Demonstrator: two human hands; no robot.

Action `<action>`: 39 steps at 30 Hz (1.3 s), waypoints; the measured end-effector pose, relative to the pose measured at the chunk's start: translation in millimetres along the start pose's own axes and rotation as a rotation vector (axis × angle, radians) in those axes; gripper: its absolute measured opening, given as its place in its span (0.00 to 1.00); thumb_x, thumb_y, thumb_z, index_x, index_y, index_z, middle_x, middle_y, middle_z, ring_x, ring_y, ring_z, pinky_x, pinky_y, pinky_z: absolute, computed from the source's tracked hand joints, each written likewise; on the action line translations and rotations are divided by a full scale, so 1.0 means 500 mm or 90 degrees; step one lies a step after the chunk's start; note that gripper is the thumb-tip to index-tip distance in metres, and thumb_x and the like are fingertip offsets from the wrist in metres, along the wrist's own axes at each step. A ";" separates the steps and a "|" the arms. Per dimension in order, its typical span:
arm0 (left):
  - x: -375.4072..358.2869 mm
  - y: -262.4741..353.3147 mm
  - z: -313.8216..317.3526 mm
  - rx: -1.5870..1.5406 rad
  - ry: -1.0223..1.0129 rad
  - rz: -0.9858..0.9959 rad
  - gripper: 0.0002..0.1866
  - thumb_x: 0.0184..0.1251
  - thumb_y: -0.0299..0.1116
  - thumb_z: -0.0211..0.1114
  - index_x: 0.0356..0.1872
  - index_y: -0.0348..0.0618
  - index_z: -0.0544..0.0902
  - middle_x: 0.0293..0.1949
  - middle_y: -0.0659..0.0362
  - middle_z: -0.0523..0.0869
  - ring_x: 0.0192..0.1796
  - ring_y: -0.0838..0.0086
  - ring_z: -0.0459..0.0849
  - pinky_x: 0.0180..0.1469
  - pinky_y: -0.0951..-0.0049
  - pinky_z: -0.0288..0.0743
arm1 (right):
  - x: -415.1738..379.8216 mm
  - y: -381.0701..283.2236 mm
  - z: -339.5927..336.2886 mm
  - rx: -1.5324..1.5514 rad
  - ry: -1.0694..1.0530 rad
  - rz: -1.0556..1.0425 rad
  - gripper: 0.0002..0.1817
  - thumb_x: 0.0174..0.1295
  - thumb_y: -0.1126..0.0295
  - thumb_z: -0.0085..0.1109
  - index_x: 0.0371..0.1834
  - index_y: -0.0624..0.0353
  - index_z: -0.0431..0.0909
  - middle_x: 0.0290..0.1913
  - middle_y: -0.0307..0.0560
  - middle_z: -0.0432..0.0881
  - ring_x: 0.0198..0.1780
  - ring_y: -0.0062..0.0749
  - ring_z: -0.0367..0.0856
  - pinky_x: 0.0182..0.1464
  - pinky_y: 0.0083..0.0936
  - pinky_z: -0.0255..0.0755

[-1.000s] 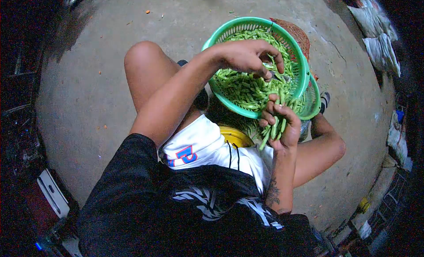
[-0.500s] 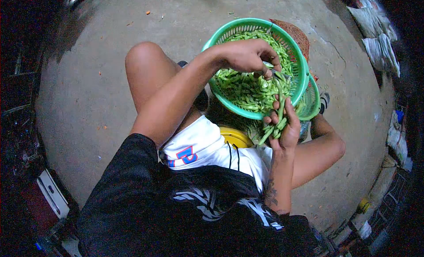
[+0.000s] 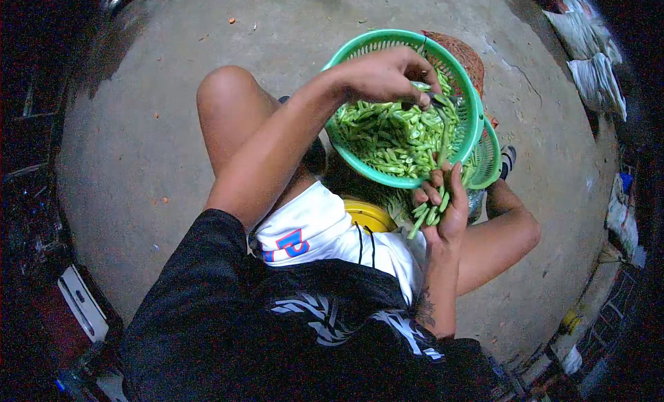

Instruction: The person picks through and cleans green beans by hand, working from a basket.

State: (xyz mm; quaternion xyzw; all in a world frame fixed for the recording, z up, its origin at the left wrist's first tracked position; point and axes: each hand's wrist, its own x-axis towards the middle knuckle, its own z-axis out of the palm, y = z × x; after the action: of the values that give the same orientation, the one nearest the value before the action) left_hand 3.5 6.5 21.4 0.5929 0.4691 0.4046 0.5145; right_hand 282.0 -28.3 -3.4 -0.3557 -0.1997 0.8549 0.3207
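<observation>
Raised left hand (image 3: 387, 76) pinches a blade over the basket (image 3: 474, 118); right hand (image 3: 439, 205) grips beans (image 3: 429, 212).

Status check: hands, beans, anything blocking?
Right hand shut on bean bundle. Left hand pinching beans over green basket. Nothing blocking.

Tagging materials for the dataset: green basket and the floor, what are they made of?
Green basket: looks like moulded plastic, semi-glossy, with a slotted lattice wall and smooth rolled rim. Floor: looks like bare concrete, matte grey, mottled, with a crack near the baskets.
</observation>
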 end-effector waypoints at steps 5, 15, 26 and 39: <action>-0.002 -0.003 0.002 0.002 0.005 -0.026 0.16 0.63 0.31 0.74 0.50 0.35 0.86 0.36 0.60 0.87 0.34 0.78 0.82 0.37 0.74 0.77 | 0.004 -0.008 0.003 -0.113 0.082 -0.092 0.21 0.76 0.58 0.61 0.59 0.65 0.77 0.32 0.33 0.71 0.24 0.14 0.65 0.30 0.19 0.70; 0.003 -0.010 0.034 0.023 -0.026 -0.045 0.15 0.61 0.30 0.74 0.48 0.37 0.88 0.44 0.55 0.89 0.48 0.72 0.84 0.55 0.69 0.76 | 0.027 0.001 0.065 -0.337 0.164 -0.213 0.18 0.71 0.65 0.67 0.58 0.66 0.81 0.36 0.40 0.85 0.26 0.15 0.76 0.24 0.15 0.71; -0.003 -0.003 0.052 0.127 -0.059 0.030 0.21 0.58 0.33 0.75 0.54 0.41 0.85 0.48 0.54 0.89 0.51 0.67 0.85 0.59 0.64 0.75 | 0.035 -0.002 0.052 -0.148 0.122 -0.091 0.09 0.74 0.65 0.61 0.49 0.57 0.80 0.37 0.34 0.83 0.20 0.10 0.68 0.28 0.20 0.75; 0.016 -0.031 0.044 -0.029 -0.161 0.026 0.20 0.60 0.26 0.72 0.55 0.37 0.84 0.48 0.56 0.89 0.52 0.71 0.85 0.58 0.67 0.78 | 0.019 -0.005 0.029 -0.053 0.074 -0.015 0.08 0.78 0.66 0.53 0.52 0.55 0.78 0.38 0.34 0.84 0.19 0.12 0.67 0.28 0.21 0.73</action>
State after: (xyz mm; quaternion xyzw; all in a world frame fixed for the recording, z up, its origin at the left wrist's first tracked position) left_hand 24.1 9.8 2.7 0.6367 0.3789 0.3478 0.5744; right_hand 266.9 -21.6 3.3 -0.4156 -0.2199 0.8200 0.3265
